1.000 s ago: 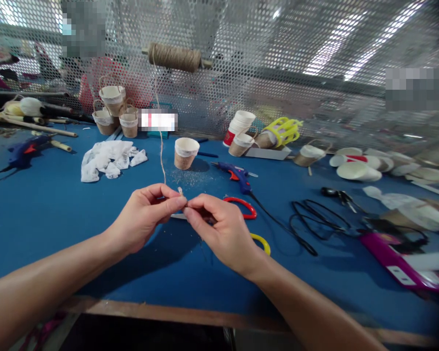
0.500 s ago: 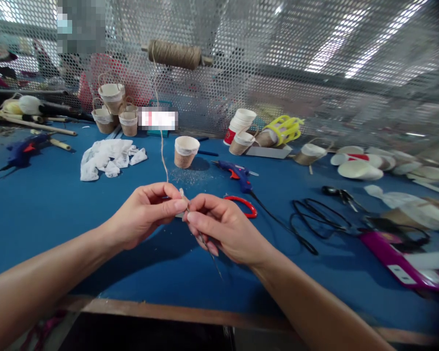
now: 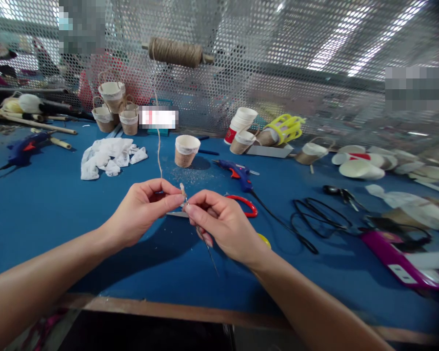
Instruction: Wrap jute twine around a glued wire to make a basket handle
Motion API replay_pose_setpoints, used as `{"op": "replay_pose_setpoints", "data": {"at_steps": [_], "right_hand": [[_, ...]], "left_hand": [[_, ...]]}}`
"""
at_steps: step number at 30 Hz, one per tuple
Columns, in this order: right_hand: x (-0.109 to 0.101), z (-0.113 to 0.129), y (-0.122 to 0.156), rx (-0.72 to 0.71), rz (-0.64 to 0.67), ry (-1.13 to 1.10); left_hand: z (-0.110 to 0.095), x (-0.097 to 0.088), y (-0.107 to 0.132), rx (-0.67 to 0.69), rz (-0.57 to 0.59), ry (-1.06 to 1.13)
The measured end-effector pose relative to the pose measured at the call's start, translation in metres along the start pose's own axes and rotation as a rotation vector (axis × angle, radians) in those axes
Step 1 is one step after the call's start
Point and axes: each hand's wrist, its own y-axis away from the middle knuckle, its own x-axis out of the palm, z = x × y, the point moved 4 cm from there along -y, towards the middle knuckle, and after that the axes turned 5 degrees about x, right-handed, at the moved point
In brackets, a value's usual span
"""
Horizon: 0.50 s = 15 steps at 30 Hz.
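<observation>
My left hand (image 3: 141, 212) is closed in a pinch on the twine (image 3: 159, 153), a thin strand hanging from the spool (image 3: 177, 51). Its thumb and forefinger also meet the top of a thin dark stem (image 3: 212, 261) with a small whitish tip (image 3: 182, 187). My right hand (image 3: 219, 222) pinches this stem just below the tip, and the stem's thin end slants out beneath the fingers. The exact wrap of twine at the fingertips is too small to tell. Beyond the hands a small brown cup with a white rim (image 3: 186, 152) stands upright on the blue table (image 3: 95, 263).
Red-handled scissors (image 3: 251, 210) lie partly behind my right hand, near a blue glue gun (image 3: 239, 174) with its cord. White cloth scraps (image 3: 106, 157) and handled little buckets (image 3: 129, 121) are at left. A purple power strip (image 3: 391, 256) lies at right.
Both hands have shifted slightly upward with the stem. The twine now hangs a little further left, and more of the scissor blade and a yellow piece show by the hands.
</observation>
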Motion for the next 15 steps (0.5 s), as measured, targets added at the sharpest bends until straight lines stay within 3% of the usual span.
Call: {"op": "replay_pose_setpoints", "data": {"at_steps": [4, 15], "right_hand": [[0.0, 0.002, 0.002, -0.032, -0.062, 0.12], [0.002, 0.001, -0.011, -0.096, -0.225, 0.356]], "left_hand": [[0.0, 0.0, 0.002, 0.026, -0.042, -0.027], [0.004, -0.003, -0.012, -0.058, -0.055, -0.006]]}}
